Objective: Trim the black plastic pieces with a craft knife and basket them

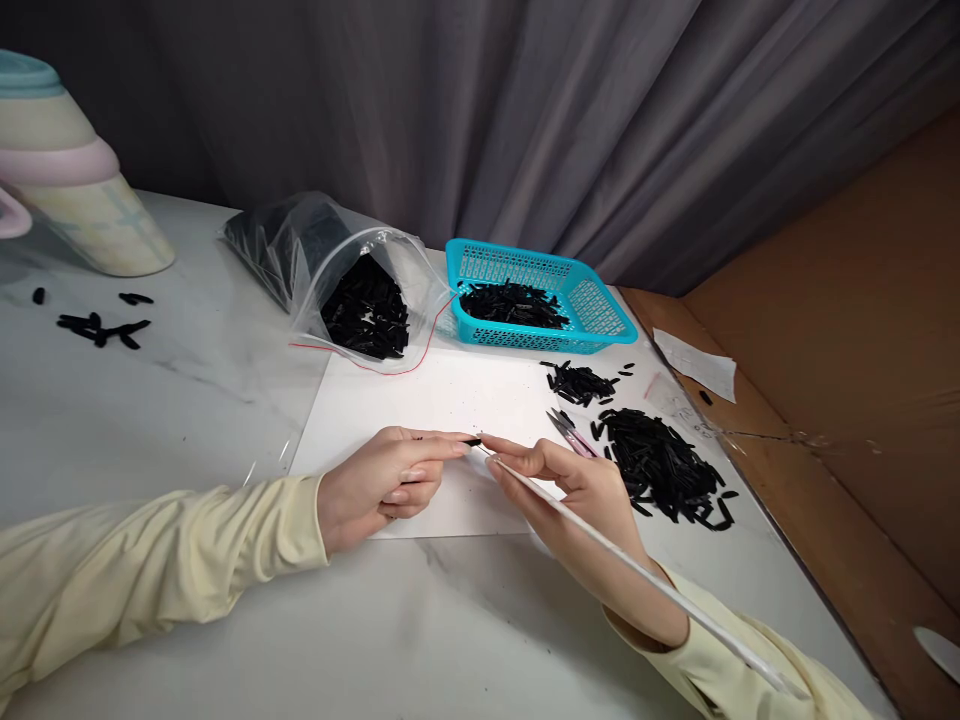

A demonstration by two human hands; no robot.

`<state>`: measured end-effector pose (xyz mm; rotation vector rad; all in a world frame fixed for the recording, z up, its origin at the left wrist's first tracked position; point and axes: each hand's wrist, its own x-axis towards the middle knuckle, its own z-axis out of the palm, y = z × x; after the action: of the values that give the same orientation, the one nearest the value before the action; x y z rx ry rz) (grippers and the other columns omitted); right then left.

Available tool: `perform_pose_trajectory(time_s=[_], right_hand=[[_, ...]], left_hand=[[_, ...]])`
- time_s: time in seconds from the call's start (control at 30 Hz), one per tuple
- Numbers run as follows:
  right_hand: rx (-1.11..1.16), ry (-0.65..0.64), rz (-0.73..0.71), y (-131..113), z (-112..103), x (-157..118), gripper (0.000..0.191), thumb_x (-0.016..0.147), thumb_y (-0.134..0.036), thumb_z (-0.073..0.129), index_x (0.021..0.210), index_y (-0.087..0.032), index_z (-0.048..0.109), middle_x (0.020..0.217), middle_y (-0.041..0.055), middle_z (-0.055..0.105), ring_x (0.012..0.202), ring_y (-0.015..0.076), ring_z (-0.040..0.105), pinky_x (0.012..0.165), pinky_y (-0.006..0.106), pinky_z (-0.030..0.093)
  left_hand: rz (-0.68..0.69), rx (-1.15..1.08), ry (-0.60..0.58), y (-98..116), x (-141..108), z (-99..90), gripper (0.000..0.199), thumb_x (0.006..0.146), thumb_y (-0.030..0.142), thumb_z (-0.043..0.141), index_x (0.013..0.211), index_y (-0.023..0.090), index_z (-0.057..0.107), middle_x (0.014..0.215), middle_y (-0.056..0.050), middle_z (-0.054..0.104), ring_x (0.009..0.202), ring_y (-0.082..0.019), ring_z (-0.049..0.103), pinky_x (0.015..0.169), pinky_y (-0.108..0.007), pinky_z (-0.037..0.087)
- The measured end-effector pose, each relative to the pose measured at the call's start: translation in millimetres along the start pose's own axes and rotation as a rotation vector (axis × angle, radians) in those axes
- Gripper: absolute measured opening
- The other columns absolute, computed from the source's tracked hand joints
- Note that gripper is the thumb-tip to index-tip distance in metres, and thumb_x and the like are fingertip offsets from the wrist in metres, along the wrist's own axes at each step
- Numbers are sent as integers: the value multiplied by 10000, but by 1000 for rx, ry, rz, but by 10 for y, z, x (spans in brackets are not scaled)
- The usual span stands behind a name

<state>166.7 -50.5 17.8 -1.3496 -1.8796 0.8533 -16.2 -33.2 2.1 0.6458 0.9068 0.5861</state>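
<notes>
Grey curtain [525,110] hangs behind the marbled table [352,630].

The left hand's [386,477] fingertips cover part of the small black piece [472,442], too small for its surface to be made out. The thin white rod [637,572] narrows to a tip so fine that whether it touches the piece cannot be told. The right hand [581,495] hides the lower end of the pink-handled tool [572,434]. Marks on the small clear bag [679,408] are too tiny to read. The left edge cuts off the tumbler [97,220] and its handle; the right edge crops a white object [939,650].
</notes>
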Motion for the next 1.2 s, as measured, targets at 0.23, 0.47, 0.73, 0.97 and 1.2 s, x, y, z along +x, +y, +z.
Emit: perform_pose_trajectory(time_s=[0.23, 0.47, 0.73, 0.97, 1.2], right_hand=[[-70, 30, -53, -43, 20, 1, 211, 812, -178, 555, 607, -201, 511, 916, 47, 721, 799, 208, 697, 720, 273, 554], [-230, 41, -280, 103, 94, -28, 136, 867, -160, 469, 918, -182, 593, 944, 75, 709, 722, 181, 690, 605, 252, 550], [-396, -8, -466, 186, 120, -58, 259, 899, -96, 403, 1139, -162, 473, 1002, 99, 667, 904, 193, 658, 733, 269, 542], [-450, -102, -617, 121, 89, -21, 247, 902, -49, 310, 1113, -124, 417, 1015, 168, 625, 967, 218, 619, 792, 333, 534], [-396, -67, -580, 181, 101, -23, 151, 901, -74, 340, 902, -179, 448, 1036, 137, 616, 941, 193, 622, 726, 272, 525]], left_hand=[[1, 16, 12, 13, 0, 28, 328, 819, 259, 568, 556, 154, 402, 399, 112, 218, 354, -17, 134, 382, -212, 71], [7, 14, 24, -2, 13, 8, 238, 811, 275, 581, 633, 145, 489, 406, 114, 215, 355, -17, 132, 375, -207, 59], [-5, 3, -4, 1, 2, -3, 120, 810, 254, 570, 812, 138, 598, 429, 117, 202, 367, -19, 115, 362, -190, 56], [-6, 16, 8, 1, 9, -3, 144, 813, 271, 560, 774, 137, 598, 444, 110, 208, 375, -23, 124, 361, -190, 60], [9, 34, 21, 5, -10, 16, 215, 803, 274, 572, 638, 141, 540, 425, 106, 213, 366, -22, 129, 367, -198, 67]])
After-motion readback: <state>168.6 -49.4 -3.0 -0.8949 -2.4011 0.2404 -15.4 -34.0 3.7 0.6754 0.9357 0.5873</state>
